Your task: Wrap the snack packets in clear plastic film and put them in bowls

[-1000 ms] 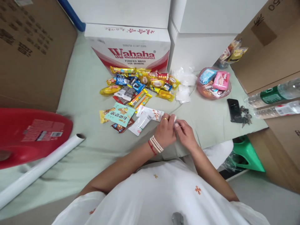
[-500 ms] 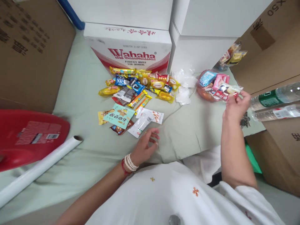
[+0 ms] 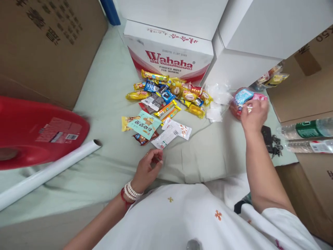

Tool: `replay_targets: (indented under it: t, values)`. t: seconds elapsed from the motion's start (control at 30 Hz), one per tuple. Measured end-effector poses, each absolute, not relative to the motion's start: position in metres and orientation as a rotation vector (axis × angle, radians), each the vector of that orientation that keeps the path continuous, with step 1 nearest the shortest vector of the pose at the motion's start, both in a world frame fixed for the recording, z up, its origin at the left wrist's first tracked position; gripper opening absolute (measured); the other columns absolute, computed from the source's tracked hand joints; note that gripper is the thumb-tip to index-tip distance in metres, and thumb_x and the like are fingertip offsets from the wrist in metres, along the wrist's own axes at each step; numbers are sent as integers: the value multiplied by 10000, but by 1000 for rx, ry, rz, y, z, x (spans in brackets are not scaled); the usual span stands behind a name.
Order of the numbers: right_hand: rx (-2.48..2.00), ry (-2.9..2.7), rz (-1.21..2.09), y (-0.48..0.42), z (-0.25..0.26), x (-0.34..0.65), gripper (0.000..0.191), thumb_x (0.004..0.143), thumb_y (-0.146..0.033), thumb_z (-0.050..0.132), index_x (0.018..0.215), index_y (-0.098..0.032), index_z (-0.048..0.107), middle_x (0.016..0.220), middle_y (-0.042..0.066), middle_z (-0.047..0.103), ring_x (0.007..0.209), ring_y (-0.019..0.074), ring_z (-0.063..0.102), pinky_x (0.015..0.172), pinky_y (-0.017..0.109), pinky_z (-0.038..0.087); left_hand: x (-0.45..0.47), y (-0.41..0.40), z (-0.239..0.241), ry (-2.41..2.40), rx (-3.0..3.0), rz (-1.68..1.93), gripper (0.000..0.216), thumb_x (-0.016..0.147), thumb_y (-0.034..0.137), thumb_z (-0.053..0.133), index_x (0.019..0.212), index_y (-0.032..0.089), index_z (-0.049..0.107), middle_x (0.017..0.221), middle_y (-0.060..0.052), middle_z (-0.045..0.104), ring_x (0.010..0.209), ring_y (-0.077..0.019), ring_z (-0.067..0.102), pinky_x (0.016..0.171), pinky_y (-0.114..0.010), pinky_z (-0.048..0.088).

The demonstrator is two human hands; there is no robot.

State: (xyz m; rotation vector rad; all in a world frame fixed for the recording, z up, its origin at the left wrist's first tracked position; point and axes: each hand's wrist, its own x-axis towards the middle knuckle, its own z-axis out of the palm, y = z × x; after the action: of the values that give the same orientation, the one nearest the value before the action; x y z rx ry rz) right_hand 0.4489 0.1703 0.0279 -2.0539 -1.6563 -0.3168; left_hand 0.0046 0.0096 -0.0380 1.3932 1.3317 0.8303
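Lightly does it

Toward the tabletop's (image 3: 205, 152) right edge sits the bowl (image 3: 235, 112); the right hand (image 3: 255, 113) is over it, its grip impossible to tell. By the front edge, the left hand (image 3: 147, 170) is loosely curled, seemingly empty. A light touch should leave the bowl's crowded packets (image 3: 244, 96) undisturbed.

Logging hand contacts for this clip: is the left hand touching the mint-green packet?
No, pale green cloth shows between the left hand and the mint-green packet.
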Motion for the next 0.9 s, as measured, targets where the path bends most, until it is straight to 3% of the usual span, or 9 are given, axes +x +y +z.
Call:
replay_targets:
  t: [0.17, 0.33, 0.47, 0.6, 0.7, 0.83, 0.9]
  values:
    - [-2023, -2088, 248, 188, -18, 405, 178, 825, -269, 687, 969, -176, 734, 1008, 119, 683, 951, 262, 584, 895, 399, 473, 9, 15, -30, 1290, 1445, 853, 187, 874, 262, 603, 1031, 196, 679, 962, -49, 674, 832, -178, 657, 787, -322, 563]
    - [-2029, -1609, 468, 176, -33, 399, 186, 807, -347, 677, 839, -166, 698, 761, 51, 681, 707, 190, 592, 745, 350, 499, 6, 13, -24, 1252, 1434, 890, 184, 886, 263, 611, 1038, 201, 694, 980, -52, 677, 849, -177, 657, 786, -311, 557]
    - [-1692, -1103, 875, 133, -29, 371, 316, 760, -461, 746, 905, -181, 713, 774, 19, 700, 666, 157, 610, 695, 322, 544, 16, 18, -22, 1204, 1368, 839, 163, 904, 299, 618, 1017, 200, 682, 968, -50, 675, 858, -175, 652, 770, -297, 540]
    - [-1545, -990, 1206, 86, -32, 312, 324, 749, -482, 790, 897, -203, 716, 789, -2, 700, 674, 143, 600, 666, 286, 533, 59, 44, -22, 1185, 1277, 884, 231, 932, 403, 616, 1042, 200, 638, 1011, -62, 678, 880, -179, 652, 676, -264, 500]
    - [-1505, -1103, 1287, 64, -33, 280, 282, 808, -488, 748, 867, -216, 697, 754, -14, 660, 653, 131, 551, 648, 264, 480, 94, 71, -27, 1209, 1347, 924, 395, 802, 380, 778, 1111, 191, 623, 1068, -66, 673, 844, -172, 640, 654, -264, 488]
    - [-1567, -1077, 1194, 56, -31, 281, 246, 838, -454, 721, 813, -222, 644, 675, -38, 544, 614, 116, 451, 589, 245, 391, 106, 97, -39, 1334, 1491, 884, 74, 851, 226, 676, 918, 195, 675, 816, 3, 651, 761, -155, 588, 734, -286, 480]
    - [-1558, -906, 1213, 54, -28, 294, 260, 801, -442, 746, 784, -220, 611, 679, -40, 513, 607, 111, 418, 554, 238, 360, 100, 103, -45, 1408, 1437, 865, 102, 884, 252, 645, 953, 195, 694, 755, 19, 622, 697, -148, 566, 703, -287, 473]
